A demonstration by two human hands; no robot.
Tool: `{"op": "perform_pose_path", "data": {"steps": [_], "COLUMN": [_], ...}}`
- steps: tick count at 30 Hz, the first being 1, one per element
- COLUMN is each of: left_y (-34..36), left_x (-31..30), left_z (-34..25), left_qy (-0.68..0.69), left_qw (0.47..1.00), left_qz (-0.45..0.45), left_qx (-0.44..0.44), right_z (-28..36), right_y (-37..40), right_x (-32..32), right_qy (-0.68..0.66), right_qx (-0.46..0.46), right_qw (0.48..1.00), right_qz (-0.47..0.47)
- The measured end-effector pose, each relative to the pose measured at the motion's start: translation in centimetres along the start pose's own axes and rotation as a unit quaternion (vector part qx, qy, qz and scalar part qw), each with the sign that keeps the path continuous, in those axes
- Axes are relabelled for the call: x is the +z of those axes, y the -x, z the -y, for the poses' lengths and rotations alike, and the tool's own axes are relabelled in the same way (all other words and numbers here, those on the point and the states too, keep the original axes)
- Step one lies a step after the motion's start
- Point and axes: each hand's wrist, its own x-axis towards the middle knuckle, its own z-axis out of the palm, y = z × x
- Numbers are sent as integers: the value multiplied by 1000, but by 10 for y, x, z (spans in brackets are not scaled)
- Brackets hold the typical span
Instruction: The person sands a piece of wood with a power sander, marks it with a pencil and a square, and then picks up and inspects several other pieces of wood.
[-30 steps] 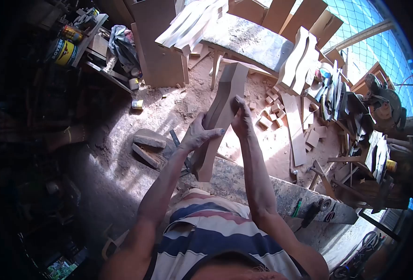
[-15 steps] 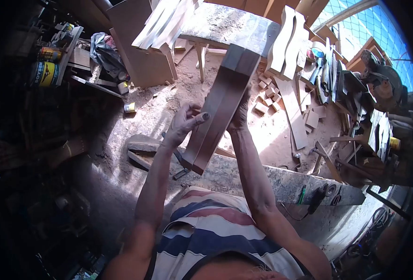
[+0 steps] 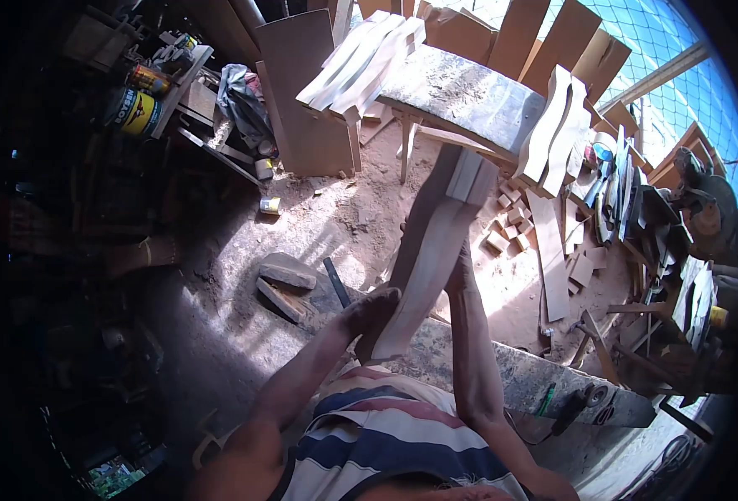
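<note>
Shaped wood piece (image 3: 436, 242) is up in both your hands, tilted, low end just over the near desk (image 3: 502, 367).

Looks stiff, solid, fairly heavy & dusty, so prob. slick-ish: grip the narrow waist, not the ends. Your left hand (image 3: 373, 307) has its fingers wrapped round the lower part. Your right hand (image 3: 462, 271) braces the far edge, fingers hidden behind the wood, so can't tell their curl. Vs 0.5 s ago: left hand has slid from mid-length down to the bottom, and the piece sits lower w/ its top leaning right.
</note>
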Motion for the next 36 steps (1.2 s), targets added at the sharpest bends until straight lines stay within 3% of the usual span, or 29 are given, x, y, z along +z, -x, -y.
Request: {"op": "perform_pose_path", "data": {"steps": [1,3,5,7,8,11,13,15,17,20,23,24,29,33,36], "left_y": [-6,-27,-55,-77,-90,-131,-122,-113,-109,-133,-162,-168,-204,-213,-214], "left_x": [5,4,-20,-25,-47,-77,-52,-73,-92,-93,-103,-102,-150,-194,-204], "left_z": [-12,-39,-63,-90,-95,-143,-204,-239,-247,-254,-264,-271,-275,-268,-266], "left_qy": [-4,-74,-189,-210,-236,-270,-353,-380,-234,-140,-139,-140,-125,-67,-39], "left_qw": [1000,991,960,941,934,925,904,904,958,964,957,953,946,942,931], "left_qz": [-18,-75,-184,-250,-242,-251,-233,-191,-162,-205,-217,-226,-255,-284,-321], "left_qx": [25,79,91,88,118,91,66,27,35,99,136,145,159,164,172], "right_z": [7,29,20,13,12,18,37,65,87,105,117,120,109,88,77], "right_y": [8,4,-3,-32,-49,-120,-161,-199,-255,-294,-329,-366,-370,-371,-371], "right_x": [16,22,66,90,97,99,101,115,102,118,130,98,100,97,108], "right_qy": [71,164,238,382,425,365,332,318,320,316,355,352,625,588,608], "right_qx": [-93,-62,-125,-150,-159,-202,-170,-164,-176,-191,-160,-165,-250,-278,-307], "right_qw": [991,982,952,901,881,903,921,927,923,922,902,904,711,738,699], "right_qz": [-65,-77,-145,-139,-134,-103,-114,-116,-125,-121,-185,-176,-205,-178,-220]}}
